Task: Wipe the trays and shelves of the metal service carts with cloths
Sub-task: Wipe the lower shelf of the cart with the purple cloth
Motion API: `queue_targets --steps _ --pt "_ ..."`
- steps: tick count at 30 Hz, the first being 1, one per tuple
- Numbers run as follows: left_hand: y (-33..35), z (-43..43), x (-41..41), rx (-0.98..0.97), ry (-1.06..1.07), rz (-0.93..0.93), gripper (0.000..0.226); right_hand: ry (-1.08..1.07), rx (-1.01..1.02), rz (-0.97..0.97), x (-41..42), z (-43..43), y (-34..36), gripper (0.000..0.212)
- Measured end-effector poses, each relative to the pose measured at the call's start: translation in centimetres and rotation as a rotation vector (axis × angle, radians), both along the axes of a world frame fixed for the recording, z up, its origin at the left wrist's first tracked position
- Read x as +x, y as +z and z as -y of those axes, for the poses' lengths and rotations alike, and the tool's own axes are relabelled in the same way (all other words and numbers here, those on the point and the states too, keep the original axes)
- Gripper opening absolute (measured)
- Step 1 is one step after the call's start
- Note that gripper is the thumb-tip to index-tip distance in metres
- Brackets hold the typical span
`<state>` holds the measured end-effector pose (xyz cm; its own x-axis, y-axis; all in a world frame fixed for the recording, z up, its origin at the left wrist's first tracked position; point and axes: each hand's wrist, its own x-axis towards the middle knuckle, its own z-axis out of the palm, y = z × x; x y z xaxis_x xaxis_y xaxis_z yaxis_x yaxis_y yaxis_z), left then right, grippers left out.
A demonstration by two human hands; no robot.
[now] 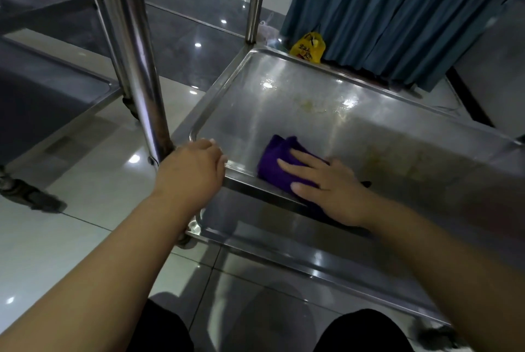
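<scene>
The floor (85,181) is shiny pale tile with lights gleaming in it. On the left stands a grey metal cart (42,90). Next to it a thick shiny metal post (142,67) goes up from the corner of a wide, flat steel tray (216,90). The left hand (193,169) sits at that corner, fingers bent over the tray's rim. Further right, a folded purple cloth (274,164) lies in the tray by its near edge. The right hand (332,189) presses flat on the cloth, fingers straight. A yellowish smear (309,104) marks the tray farther back. Behind the tray are a yellow plastic bag (308,49) and a dark blue curtain (383,16).
</scene>
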<state>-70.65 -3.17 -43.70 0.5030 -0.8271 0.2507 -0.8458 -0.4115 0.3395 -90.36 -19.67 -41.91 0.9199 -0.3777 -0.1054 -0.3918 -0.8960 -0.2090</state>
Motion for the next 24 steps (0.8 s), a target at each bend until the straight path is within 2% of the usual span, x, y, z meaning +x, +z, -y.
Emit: queue_targets --steps 3,6,10,14,16,19,21,24 --pt "-0.2 -0.2 -0.1 -0.012 0.001 -0.002 0.033 -0.198 0.110 -0.007 -2.4 0.7 0.7 0.034" --pt "-0.2 -0.2 -0.3 -0.018 -0.001 -0.003 0.039 -0.278 -0.020 -0.053 -0.4 -1.2 -0.1 0.039" --pt "-0.3 -0.4 -0.2 -0.008 -0.007 0.011 0.035 -0.112 -0.083 0.025 2.1 -4.7 -0.8 0.043" --pt "-0.4 -0.4 -0.2 -0.018 -0.003 0.037 0.033 0.046 -0.083 0.073 -0.7 -4.9 -1.3 0.042" --pt "-0.3 -0.3 -0.3 -0.014 0.002 0.048 0.031 -0.086 -0.071 0.082 -2.2 -2.4 -1.3 0.038" --pt "0.2 0.3 -0.5 0.025 -0.010 0.070 0.027 -0.496 -0.035 0.000 -4.0 3.3 -1.1 0.042" --pt "0.5 1.1 -0.6 0.072 -0.003 0.095 0.022 -0.692 -0.013 -0.059 -3.6 5.2 -0.9 0.047" --pt "0.9 2.6 -1.1 0.074 0.004 0.086 0.021 -0.765 -0.047 -0.069 -0.1 3.8 -1.2 0.049"
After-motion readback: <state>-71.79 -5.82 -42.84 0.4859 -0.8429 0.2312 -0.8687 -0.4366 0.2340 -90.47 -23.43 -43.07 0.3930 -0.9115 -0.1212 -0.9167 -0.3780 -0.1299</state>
